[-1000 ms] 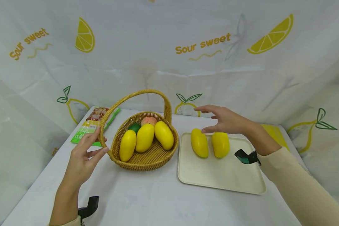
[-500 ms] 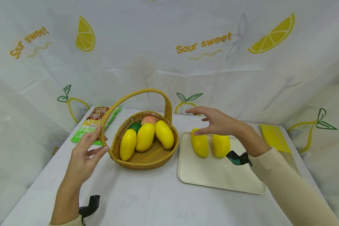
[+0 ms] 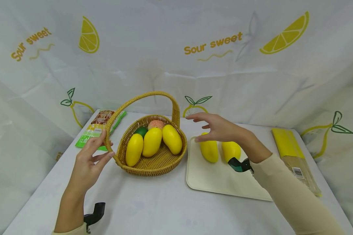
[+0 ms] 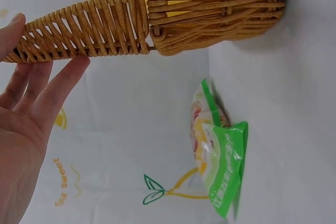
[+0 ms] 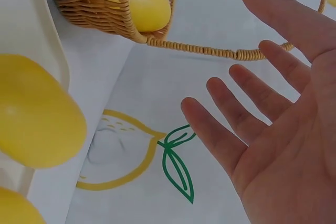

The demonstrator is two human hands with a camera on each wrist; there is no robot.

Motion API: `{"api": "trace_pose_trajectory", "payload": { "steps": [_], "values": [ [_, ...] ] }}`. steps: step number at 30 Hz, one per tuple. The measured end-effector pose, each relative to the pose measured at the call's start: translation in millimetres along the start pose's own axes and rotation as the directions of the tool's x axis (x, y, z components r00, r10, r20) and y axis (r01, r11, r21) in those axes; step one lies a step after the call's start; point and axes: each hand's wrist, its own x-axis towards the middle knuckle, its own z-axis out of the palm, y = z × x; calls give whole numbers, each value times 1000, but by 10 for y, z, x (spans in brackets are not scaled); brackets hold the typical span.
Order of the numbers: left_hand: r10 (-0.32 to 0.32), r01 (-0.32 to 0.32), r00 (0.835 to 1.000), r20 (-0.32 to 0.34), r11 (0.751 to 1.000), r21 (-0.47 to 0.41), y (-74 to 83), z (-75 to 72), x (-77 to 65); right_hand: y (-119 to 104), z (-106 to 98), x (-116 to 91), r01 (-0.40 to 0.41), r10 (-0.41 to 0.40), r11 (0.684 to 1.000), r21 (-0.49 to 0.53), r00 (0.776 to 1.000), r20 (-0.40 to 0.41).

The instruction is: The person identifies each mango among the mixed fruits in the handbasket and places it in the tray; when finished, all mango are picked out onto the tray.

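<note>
My left hand holds the left side of the handle of a wicker basket, thumb on one side and fingers on the other, as the left wrist view also shows. Inside the basket lie three yellow mangoes, a dark green fruit and a pinkish round fruit. My right hand, fingers spread and holding nothing, hovers above the back left of a cream tray. On that tray lie a left mango and a right mango, partly covered by the right hand and wrist camera.
A green and white food packet lies behind the left hand. At the right edge of the white table lies a yellow-topped packet with a barcode. A white curtain printed with lemons hangs behind.
My right hand has moved left, from over the tray's mangoes towards the basket, uncovering more of the yellow-topped packet. The left hand and the basket have stayed in place.
</note>
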Motion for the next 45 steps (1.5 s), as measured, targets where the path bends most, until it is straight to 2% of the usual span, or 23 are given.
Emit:
{"api": "trace_pose_trajectory", "payload": {
  "steps": [13, 31, 39, 45],
  "values": [
    [20, -20, 1000, -3, 1000, -18, -2, 5, -5, -168, 85, 208, 13, -14, 1000, 7, 999, 35],
    [25, -25, 1000, -6, 999, -22, -12, 10, -6, -207, 167, 398, 4, -9, 999, 49, 993, 115],
    [8, -8, 1000, -8, 1000, -21, 1, 3, -10, -222, 183, 502, -19, 19, 1000, 0, 980, 200],
    [18, -18, 1000, -8, 1000, -25, -3, 9, -3, -233, 211, 558, -12, 20, 999, -41, 979, 203]
  ]
}}
